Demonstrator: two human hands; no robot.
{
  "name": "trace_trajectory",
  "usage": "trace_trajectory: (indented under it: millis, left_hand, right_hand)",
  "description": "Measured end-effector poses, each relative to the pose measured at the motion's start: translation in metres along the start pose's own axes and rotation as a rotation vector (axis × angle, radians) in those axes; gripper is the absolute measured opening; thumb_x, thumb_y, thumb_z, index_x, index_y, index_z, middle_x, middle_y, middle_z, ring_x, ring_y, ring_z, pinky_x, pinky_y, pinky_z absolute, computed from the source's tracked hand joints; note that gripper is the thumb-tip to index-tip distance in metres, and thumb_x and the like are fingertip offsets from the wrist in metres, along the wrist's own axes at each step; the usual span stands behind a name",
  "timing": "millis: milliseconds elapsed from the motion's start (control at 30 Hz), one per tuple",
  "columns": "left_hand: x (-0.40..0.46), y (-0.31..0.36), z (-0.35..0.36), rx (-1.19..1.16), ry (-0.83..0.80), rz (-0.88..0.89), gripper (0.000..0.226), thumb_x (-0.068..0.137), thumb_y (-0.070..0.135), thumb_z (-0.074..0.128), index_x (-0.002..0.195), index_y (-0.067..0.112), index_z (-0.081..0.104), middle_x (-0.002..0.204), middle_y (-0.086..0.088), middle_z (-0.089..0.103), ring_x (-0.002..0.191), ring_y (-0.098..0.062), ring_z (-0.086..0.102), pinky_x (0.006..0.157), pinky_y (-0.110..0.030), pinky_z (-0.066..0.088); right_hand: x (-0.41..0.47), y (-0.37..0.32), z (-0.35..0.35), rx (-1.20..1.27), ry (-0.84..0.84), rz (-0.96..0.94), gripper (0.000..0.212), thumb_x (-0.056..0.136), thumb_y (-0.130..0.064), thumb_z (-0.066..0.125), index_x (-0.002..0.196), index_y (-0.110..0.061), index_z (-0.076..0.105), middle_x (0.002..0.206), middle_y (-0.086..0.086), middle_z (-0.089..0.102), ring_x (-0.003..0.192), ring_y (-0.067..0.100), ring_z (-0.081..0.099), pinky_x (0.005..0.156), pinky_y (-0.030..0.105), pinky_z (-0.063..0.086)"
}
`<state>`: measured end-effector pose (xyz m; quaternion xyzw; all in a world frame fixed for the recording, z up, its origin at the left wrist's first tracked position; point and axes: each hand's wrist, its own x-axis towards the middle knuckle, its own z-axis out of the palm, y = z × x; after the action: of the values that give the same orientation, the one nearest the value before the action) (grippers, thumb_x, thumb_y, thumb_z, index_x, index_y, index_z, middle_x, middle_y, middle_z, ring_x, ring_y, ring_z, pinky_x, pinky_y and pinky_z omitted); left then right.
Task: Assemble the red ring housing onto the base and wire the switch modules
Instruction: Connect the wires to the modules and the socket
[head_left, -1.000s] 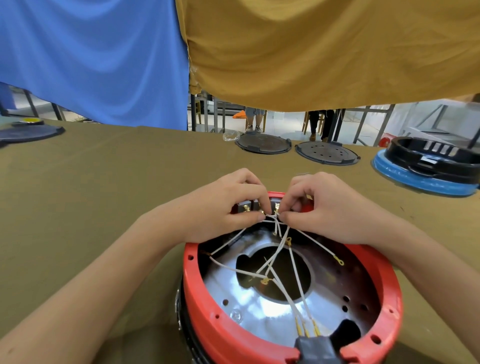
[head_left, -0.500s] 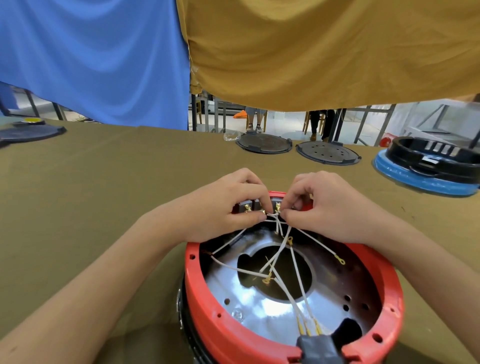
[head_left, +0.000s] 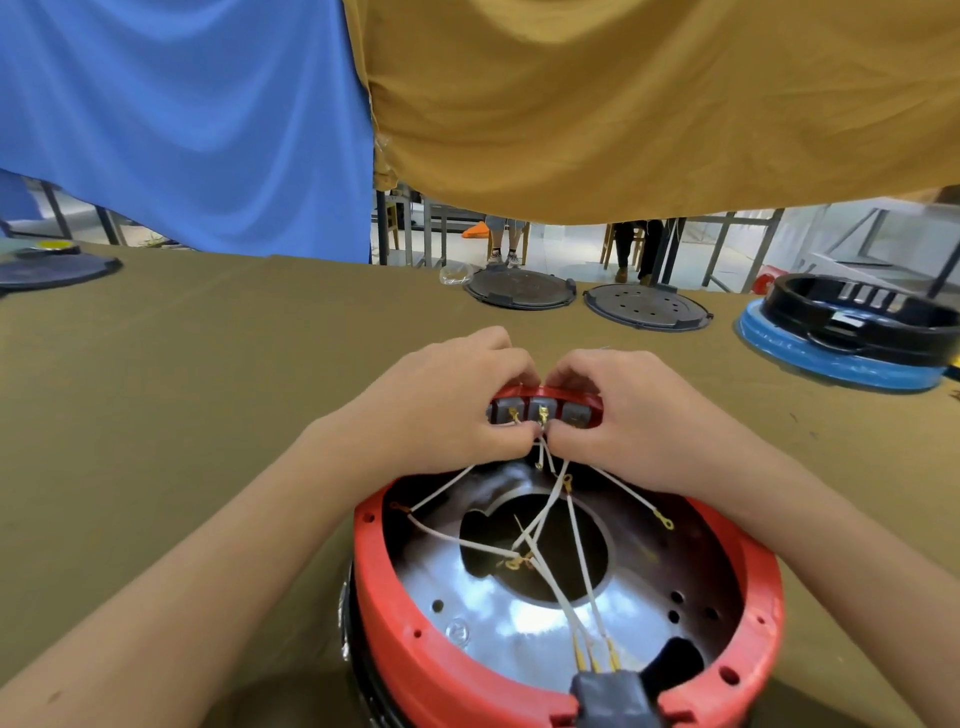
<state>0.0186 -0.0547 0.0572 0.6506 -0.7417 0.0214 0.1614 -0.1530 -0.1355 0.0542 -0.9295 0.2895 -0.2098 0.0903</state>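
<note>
The red ring housing (head_left: 566, 613) sits on a black base (head_left: 363, 670) at the near edge of the olive worktop (head_left: 208, 395), white wires (head_left: 550, 525) crossing its shiny metal floor. At its far rim sit three switch modules (head_left: 540, 413). The left hand (head_left: 441, 410) and right hand (head_left: 623, 415), fingers curled, both pinch the wires just below the modules.
</note>
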Motion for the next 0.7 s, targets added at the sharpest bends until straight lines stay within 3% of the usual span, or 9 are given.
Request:
trace_trajectory:
  millis: [300, 467, 567, 700]
  left_hand:
    - [-0.001, 0.001, 0.003, 0.038, 0.031, -0.012, 0.041, 0.084, 0.054, 0.051, 0.118, 0.032, 0.059, 0.104, 0.011, 0.049, 0.087, -0.009, 0.054, 0.075, -0.032, 0.049]
    - [-0.004, -0.002, 0.006, -0.013, 0.013, 0.029, 0.040, 0.088, 0.050, 0.055, 0.126, 0.037, 0.049, 0.112, 0.014, 0.047, 0.096, -0.007, 0.052, 0.078, -0.032, 0.048]
    - [-0.006, -0.001, 0.005, -0.022, -0.023, 0.045, 0.030, 0.092, 0.050, 0.052, 0.120, 0.041, 0.045, 0.112, 0.013, 0.050, 0.095, -0.011, 0.056, 0.081, -0.038, 0.050]
    - [-0.009, -0.002, 0.004, 0.038, -0.049, 0.016, 0.020, 0.095, 0.052, 0.046, 0.113, 0.043, 0.042, 0.109, 0.012, 0.049, 0.084, -0.013, 0.056, 0.075, -0.034, 0.047]
  right_hand:
    - [0.001, -0.001, -0.001, -0.006, -0.002, -0.002, 0.028, 0.083, -0.041, 0.065, 0.105, -0.024, 0.067, 0.090, -0.009, 0.067, 0.082, 0.011, 0.061, 0.074, 0.033, 0.053]
    - [-0.003, -0.001, -0.004, 0.081, -0.017, -0.004, 0.041, 0.080, -0.039, 0.067, 0.117, -0.022, 0.058, 0.101, -0.008, 0.065, 0.093, 0.012, 0.062, 0.082, 0.032, 0.052]
    - [-0.007, 0.001, -0.011, 0.108, 0.028, -0.003, 0.029, 0.078, -0.034, 0.069, 0.101, -0.024, 0.054, 0.098, -0.009, 0.057, 0.093, 0.009, 0.056, 0.079, 0.029, 0.050]
    - [-0.019, 0.005, -0.015, 0.012, 0.016, 0.008, 0.012, 0.080, -0.033, 0.069, 0.083, -0.030, 0.058, 0.096, -0.011, 0.048, 0.095, 0.006, 0.045, 0.075, 0.015, 0.037]
